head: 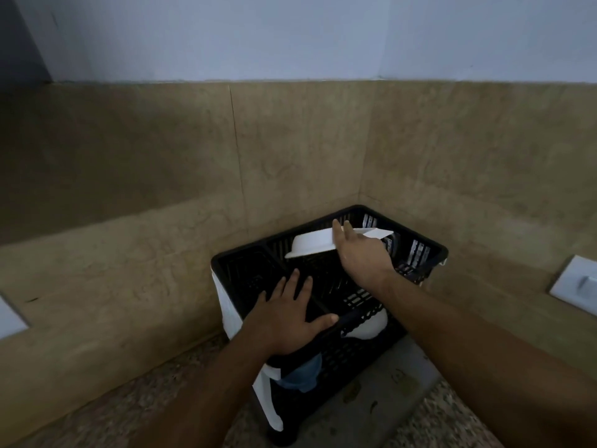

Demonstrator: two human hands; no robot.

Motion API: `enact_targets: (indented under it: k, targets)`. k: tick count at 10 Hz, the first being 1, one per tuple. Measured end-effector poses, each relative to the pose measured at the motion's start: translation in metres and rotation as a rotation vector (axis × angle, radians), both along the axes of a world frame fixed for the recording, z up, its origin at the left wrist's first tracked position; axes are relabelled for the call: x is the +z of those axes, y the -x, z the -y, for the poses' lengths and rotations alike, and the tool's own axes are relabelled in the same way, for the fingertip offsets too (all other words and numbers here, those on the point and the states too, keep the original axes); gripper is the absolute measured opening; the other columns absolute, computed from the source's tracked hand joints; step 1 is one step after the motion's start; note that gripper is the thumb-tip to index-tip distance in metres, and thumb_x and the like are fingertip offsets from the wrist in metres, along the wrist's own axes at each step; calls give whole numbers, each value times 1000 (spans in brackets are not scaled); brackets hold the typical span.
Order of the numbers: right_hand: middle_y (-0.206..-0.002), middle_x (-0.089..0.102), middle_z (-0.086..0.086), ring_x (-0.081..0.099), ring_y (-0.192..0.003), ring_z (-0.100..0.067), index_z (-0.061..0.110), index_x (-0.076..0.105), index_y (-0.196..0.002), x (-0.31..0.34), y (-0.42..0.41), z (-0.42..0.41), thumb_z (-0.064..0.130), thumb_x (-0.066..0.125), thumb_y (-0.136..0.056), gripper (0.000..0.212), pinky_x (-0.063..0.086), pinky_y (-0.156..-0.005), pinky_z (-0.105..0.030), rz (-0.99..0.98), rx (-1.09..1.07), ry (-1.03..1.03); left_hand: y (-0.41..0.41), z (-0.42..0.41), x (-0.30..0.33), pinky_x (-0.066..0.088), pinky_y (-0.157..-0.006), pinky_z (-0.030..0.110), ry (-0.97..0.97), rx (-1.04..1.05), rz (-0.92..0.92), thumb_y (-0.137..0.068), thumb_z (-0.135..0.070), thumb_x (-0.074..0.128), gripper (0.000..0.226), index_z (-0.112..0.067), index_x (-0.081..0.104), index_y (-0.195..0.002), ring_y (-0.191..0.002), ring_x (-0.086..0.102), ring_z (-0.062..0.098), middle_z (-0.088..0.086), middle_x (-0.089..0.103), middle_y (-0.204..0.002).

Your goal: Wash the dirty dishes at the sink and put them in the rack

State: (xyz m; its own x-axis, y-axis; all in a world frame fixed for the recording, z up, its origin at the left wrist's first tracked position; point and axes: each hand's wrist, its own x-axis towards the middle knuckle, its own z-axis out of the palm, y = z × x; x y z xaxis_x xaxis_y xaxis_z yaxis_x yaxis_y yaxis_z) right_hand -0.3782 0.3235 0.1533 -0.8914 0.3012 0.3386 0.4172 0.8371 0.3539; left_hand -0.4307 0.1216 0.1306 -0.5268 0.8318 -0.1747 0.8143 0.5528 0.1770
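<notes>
Bowl (311, 243), white, upside down & tilted over far compartment of black dish rack (420, 240). Right hand (358, 250) at bowl's right edge, fingers straight, touching or holding rim: can't tell. Left hand (292, 313) flat on rack's near rim, fingers spread, released. Rack in corner on speckled surface (151, 392), w/ white item showing thru near wall.
</notes>
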Motion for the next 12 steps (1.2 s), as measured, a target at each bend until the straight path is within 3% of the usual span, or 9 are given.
enact_targets:
  k: [1,2,3,4,7,9,10,12]
  targets:
    - [-155,28,-26,57,-120,-38,3,10,-155,-4,12,2,14,41,-99,65,52,-68,-41,77,16,26,0,0,0,5,-121,52,-5,-1,0,-80,-87,17,97,-32,-12,-154,-151,-9,20,-2,-23,-162]
    - [-158,19,-28,47,-129,-39,2,4,-155,-13,11,-3,19,46,-96,74,49,-88,-46,153,65,174,0,0,-1,4,-121,51,-15,4,-7,-80,-87,17,97,-33,-12,-154,-151,-9,20,-2,-21,-162]
    - [-164,-4,-19,13,-149,-31,9,-9,-156,-15,3,-8,42,40,-101,80,19,-118,-49,187,93,527,0,-1,-2,5,-121,51,-5,2,-6,-79,-88,17,98,-32,-12,-155,-151,-9,20,-1,-21,-162]
    - [-165,-9,-11,-1,-152,-25,16,-9,-157,-18,5,-6,53,26,-103,74,8,-121,-51,109,77,646,-1,-1,0,6,-121,51,-11,3,-6,-80,-87,18,97,-31,-11,-155,-151,-9,20,-1,-21,-162]
    - [-164,8,-14,19,-148,-31,15,4,-157,-27,10,7,61,33,-99,80,27,-114,-56,-27,21,580,-2,1,-2,12,-121,49,-50,0,-5,-80,-87,19,98,-31,-8,-155,-152,-5,21,0,-18,-163]
    - [-152,37,-10,45,-129,-33,11,30,-149,-25,14,12,67,50,-89,84,44,-98,-49,-152,23,560,-2,2,-2,18,-120,47,-95,5,6,-78,-88,23,101,-29,-4,-156,-152,-1,21,0,-14,-164]
    - [-156,31,-11,37,-136,-32,9,25,-151,-26,12,9,63,52,-91,85,39,-105,-50,-121,54,660,-2,1,1,17,-121,47,-104,11,8,-78,-88,25,102,-29,-1,-157,-152,0,21,0,-12,-165]
    - [-143,50,-6,46,-130,-25,15,45,-144,-4,-71,10,43,45,-101,52,40,-106,-42,-469,34,836,-8,3,5,18,-120,47,-202,19,-110,-82,-83,30,94,-26,14,-156,-151,8,24,4,8,-165]
